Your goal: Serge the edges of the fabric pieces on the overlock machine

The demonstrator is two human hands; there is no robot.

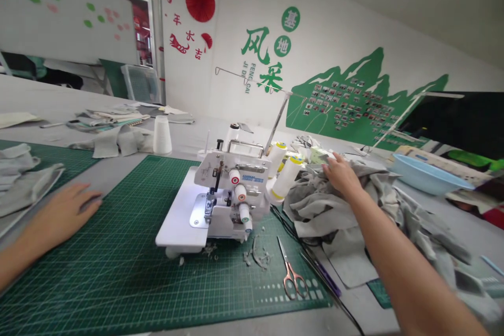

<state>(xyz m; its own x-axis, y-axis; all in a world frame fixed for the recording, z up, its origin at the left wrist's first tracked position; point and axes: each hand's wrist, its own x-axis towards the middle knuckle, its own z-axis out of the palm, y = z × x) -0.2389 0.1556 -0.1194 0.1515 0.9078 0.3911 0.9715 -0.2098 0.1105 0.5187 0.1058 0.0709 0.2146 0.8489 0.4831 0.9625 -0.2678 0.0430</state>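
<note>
My left hand (65, 211), slightly blurred, hovers over or rests on the left of the green cutting mat (129, 252). Its fingers are spread and hold nothing. Grey fabric pieces (29, 184) lie just beyond it. On the right, my right hand (342, 174) reaches onto a heap of grey fabric pieces (315, 199), fingers extended and slightly apart near a pale green piece (321, 155). I see no cloth gripped in it. Between my hands stands a white overlock machine (232, 194), its lamp lit over the needle plate. No fabric shows under its presser foot.
Copper-handled scissors (291, 275) lie on the mat near fabric scraps (258, 254). Thread cones (285, 178) stand behind the machine, and a white cone (161, 136) stands farther left. Black cables (287, 226) run beside the heap. A blue basin (429, 173) sits at right.
</note>
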